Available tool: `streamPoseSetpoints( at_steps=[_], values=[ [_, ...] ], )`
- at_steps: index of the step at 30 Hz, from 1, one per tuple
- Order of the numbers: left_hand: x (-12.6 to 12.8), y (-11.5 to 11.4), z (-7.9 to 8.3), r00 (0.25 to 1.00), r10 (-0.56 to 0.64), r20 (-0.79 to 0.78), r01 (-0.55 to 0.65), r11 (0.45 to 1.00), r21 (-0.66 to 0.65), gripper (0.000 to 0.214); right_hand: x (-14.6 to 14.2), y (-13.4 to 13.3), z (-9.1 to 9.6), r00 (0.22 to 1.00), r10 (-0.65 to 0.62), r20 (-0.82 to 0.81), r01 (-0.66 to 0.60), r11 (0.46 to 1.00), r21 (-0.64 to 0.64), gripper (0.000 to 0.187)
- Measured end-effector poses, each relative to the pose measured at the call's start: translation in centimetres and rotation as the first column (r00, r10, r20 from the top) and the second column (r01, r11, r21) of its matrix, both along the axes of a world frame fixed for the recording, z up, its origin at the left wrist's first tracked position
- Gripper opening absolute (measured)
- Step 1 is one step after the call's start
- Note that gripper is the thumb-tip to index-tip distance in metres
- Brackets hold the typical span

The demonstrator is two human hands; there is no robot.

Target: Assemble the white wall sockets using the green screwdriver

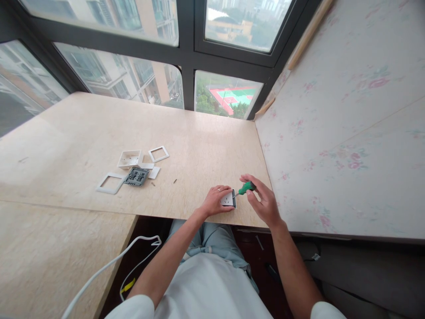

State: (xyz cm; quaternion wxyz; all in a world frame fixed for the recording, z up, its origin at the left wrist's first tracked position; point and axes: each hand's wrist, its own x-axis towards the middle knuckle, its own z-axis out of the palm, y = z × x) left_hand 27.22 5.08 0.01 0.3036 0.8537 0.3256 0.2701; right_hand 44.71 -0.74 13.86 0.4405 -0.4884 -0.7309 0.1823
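Observation:
A white wall socket (pixel 227 200) with a dark grey edge lies face up near the front edge of the counter. My left hand (pixel 216 200) is closed around it, thumb and fingers on opposite sides. In my right hand (pixel 263 201) is a screwdriver (pixel 247 188) with a green and black handle, tilted so that its shaft points down and left. Its tip meets the right edge of the socket; the exact contact point is too small to make out.
To the left lie a white back box (pixel 130 159), a grey socket module (pixel 136 176), two white frames (pixel 111 183) and small white plates (pixel 154 172). Two tiny screws (pixel 175 180) rest nearby. A papered wall (pixel 348 133) bounds the right, windows the back. A white cable (pixel 109 263) hangs at lower left.

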Motion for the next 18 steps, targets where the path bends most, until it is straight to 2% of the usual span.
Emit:
streamPoseSetpoints(
  at_steps=[5,7,10,15,18],
  values=[
    [-0.01,-0.04,0.00,1.000,-0.001,0.004,0.001,1.000,0.013,0.069,0.23,0.49,-0.41,0.983,-0.146,0.111,0.121,0.972,0.203,0.038],
    [-0.02,-0.05,0.07,1.000,-0.002,0.004,0.002,1.000,0.009,0.069,0.28,0.53,-0.45,0.968,-0.190,0.165,0.148,0.960,0.236,0.039],
    [-0.03,-0.04,0.19,1.000,-0.006,0.013,0.006,1.000,0.008,0.069,0.17,0.30,-0.26,0.972,-0.163,0.172,0.126,0.971,0.205,0.041],
    [-0.03,-0.04,0.29,1.000,-0.005,0.016,0.005,1.000,0.005,0.068,0.08,-0.03,0.07,0.999,-0.032,0.019,0.031,0.999,0.026,0.044],
    [-0.02,-0.06,0.25,1.000,-0.003,0.000,0.003,1.000,0.003,0.068,0.18,0.15,-0.09,0.997,-0.068,0.030,0.066,0.996,0.062,0.038]
  ],
)
